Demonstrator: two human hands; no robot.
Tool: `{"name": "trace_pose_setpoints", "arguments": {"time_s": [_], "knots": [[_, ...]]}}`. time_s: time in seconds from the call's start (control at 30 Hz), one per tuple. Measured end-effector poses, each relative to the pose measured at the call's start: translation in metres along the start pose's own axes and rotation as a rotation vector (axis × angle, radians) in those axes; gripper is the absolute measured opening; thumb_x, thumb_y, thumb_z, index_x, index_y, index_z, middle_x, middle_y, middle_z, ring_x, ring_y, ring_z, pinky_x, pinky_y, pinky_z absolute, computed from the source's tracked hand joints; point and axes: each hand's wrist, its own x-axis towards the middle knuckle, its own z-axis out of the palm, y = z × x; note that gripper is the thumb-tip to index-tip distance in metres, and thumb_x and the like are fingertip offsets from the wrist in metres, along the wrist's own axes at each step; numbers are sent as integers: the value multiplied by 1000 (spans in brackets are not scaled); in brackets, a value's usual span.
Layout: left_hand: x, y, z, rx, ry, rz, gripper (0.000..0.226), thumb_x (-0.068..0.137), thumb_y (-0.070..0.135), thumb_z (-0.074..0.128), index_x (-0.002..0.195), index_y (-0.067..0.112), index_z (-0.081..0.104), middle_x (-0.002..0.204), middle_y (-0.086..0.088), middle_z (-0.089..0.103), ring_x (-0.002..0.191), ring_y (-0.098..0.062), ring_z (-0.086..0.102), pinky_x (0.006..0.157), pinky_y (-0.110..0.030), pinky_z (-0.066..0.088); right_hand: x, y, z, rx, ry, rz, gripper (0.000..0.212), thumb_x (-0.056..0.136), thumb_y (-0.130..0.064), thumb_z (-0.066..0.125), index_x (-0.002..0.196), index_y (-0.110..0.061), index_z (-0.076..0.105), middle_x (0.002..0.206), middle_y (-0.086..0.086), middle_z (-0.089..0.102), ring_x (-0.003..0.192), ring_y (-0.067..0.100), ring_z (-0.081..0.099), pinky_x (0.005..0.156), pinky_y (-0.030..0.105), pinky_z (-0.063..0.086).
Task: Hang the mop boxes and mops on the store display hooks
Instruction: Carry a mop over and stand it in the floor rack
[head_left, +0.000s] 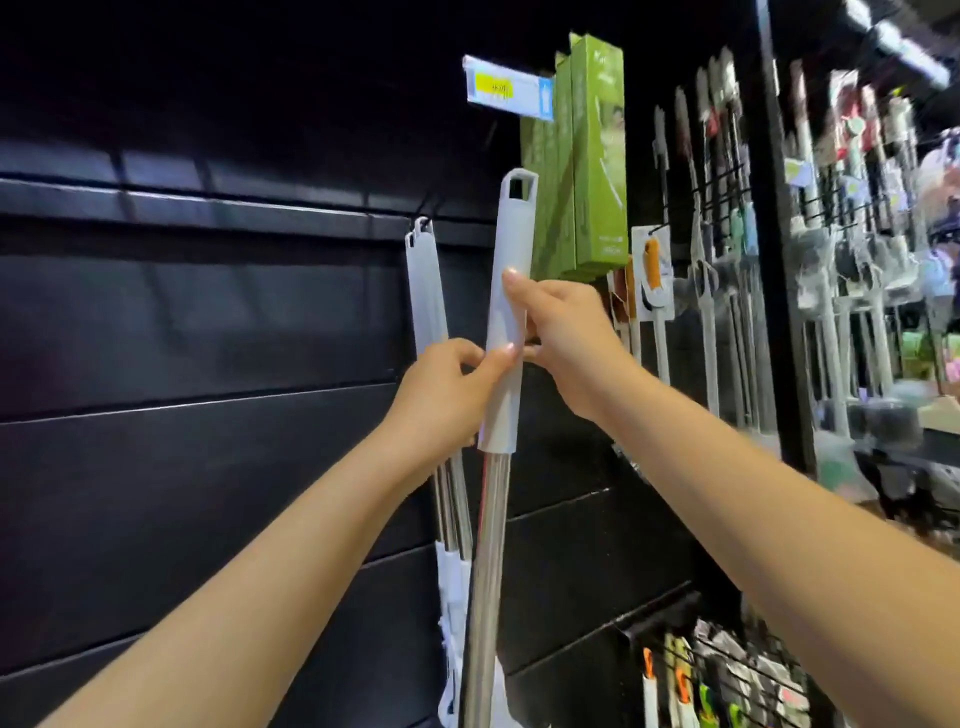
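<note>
I hold a mop upright in front of the dark slat wall; it has a white plastic grip with a hanging hole at its top and a steel pole below. My left hand grips the white grip low down from the left. My right hand pinches the same grip higher up from the right. Its hanging hole stands free, right of and above the hook. To the left, two or three like mops hang from a display hook. Green mop boxes hang behind, upper right.
A white and yellow price tag sticks out by the green boxes. Brushes and long-handled tools hang on hooks to the right. Small packaged items fill the lower right. The dark slat wall spans the left.
</note>
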Motion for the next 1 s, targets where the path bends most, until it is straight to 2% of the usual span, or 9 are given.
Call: {"name": "trace_pose_setpoints", "arguments": {"time_s": [0.17, 0.27, 0.37, 0.47, 0.57, 0.67, 0.8, 0.9, 1.0], "knots": [[52, -10, -8, 61, 146, 10, 45, 96, 52, 46, 101, 11, 65, 104, -12, 68, 94, -24, 68, 86, -49, 57, 63, 8, 22, 46, -38, 16, 29, 95, -37, 59, 89, -9, 58, 86, 13, 52, 86, 37, 65, 92, 59, 51], [80, -13, -12, 98, 214, 16, 39, 97, 49, 45, 102, 15, 64, 103, -6, 66, 93, -19, 67, 78, -43, 60, 96, 13, 30, 89, -67, 3, 34, 96, -35, 58, 93, -1, 62, 96, 14, 67, 96, 36, 68, 89, 53, 55], [101, -12, -16, 138, 230, -10, 35, 98, 47, 44, 107, 18, 61, 105, -2, 65, 92, -16, 67, 62, -29, 58, 120, 19, 32, 86, -113, -26, 34, 97, -35, 57, 108, -4, 64, 105, 16, 66, 98, 29, 67, 92, 48, 55], [118, -10, -7, 182, 282, -2, 35, 98, 46, 43, 108, 17, 58, 105, 1, 63, 93, -13, 64, 60, -26, 54, 142, 24, 27, 90, -162, -69, 37, 97, -37, 56, 106, -2, 65, 106, 18, 67, 97, 31, 67, 91, 47, 55], [128, -5, -2, 190, 347, 27, 33, 98, 44, 44, 105, 16, 59, 102, 3, 64, 91, -11, 65, 62, -27, 57, 157, 21, 20, 71, -214, -145, 35, 97, -37, 56, 92, -3, 64, 99, 17, 68, 91, 32, 68, 88, 45, 57], [132, 2, 3, 177, 369, 38, 30, 97, 43, 46, 105, 17, 59, 99, 2, 66, 86, -11, 68, 65, -28, 60, 170, 19, 9, 47, -281, -221, 52, 95, -39, 57, 91, 13, 61, 87, 25, 63, 86, 41, 67, 87, 54, 55], [137, 8, 14, 180, 377, 30, 31, 95, 44, 48, 106, 16, 57, 99, 0, 67, 82, -12, 69, 67, -29, 62, 179, 19, -3, 31, -333, -269, 51, 93, -42, 57, 88, 8, 61, 86, 25, 61, 89, 46, 66, 86, 59, 54], [144, 11, 23, 181, 364, 27, 31, 96, 43, 48, 108, 16, 55, 101, -1, 65, 84, -13, 69, 64, -27, 61, 186, 23, -13, 18, -325, -251, 52, 95, -41, 57, 105, 10, 64, 93, 25, 66, 93, 40, 68, 87, 53, 56], [151, 13, 31, 186, 333, 40, 30, 96, 44, 48, 104, 16, 54, 100, -2, 65, 82, -13, 69, 56, -19, 57, 191, 27, -26, 12, -346, -251, 42, 96, -37, 56, 92, 3, 67, 74, 9, 64, 75, 26, 70, 84, 43, 59]]}}
